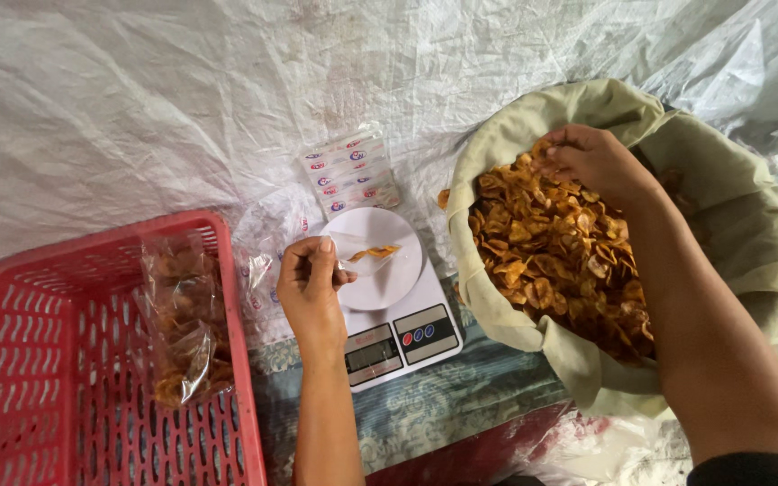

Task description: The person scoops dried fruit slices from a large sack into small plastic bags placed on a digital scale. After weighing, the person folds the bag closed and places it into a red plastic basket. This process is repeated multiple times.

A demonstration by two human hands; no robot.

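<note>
My left hand [311,286] pinches the edge of a clear plastic bag [364,256] that lies on the round white plate of a kitchen scale [398,310]; a few fried chips are inside the bag. My right hand [592,160] reaches into a cloth-lined container [722,189] heaped with golden-brown chips [547,252], its fingers closed around some chips at the far side of the pile.
A red plastic basket [11,360] at the left holds a filled, clear bag of chips [186,315]. A stack of empty printed bags [350,171] lies behind the scale, and more loose bags [263,247] beside it. White plastic sheeting covers the ground.
</note>
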